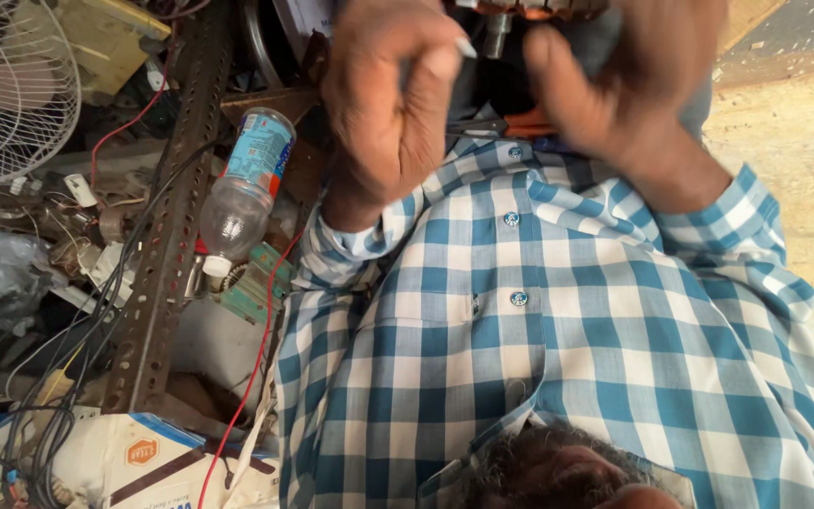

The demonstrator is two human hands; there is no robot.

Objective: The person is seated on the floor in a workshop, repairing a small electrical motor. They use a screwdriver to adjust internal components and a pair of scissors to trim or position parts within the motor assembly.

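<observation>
— What are the two hands doing in the head view?

— Both are raised near the top of the frame, just above the blue and white checked shirt (pixel 558 330). The left hand (pixel 393 104) has its fingers curled loosely inward, thumb tucked against them, half closed. The right hand (pixel 628 85) is blurred, fingers bent and spread a little, more open than the left.

— Are they holding anything?

— A small metal cylinder (pixel 496 36) shows in the gap between them, under a rusty metal part (pixel 529 8) at the top edge. Whether either hand actually grips it, I cannot tell; the blur hides the contact. An orange-handled tool (pixel 529 123) lies just below the hands, touched by neither.

— And the hands themselves, together or apart?

— Apart, with the cylinder between them.

— What lies around?

— To the left, a clear plastic bottle (pixel 242 193) with a blue label leans against a perforated steel angle bar (pixel 167 236). A red wire (pixel 256 368) runs down beside it, black cables (pixel 49 424) tangle lower left, and a white fan guard (pixel 11 85) sits in the upper left corner.
</observation>
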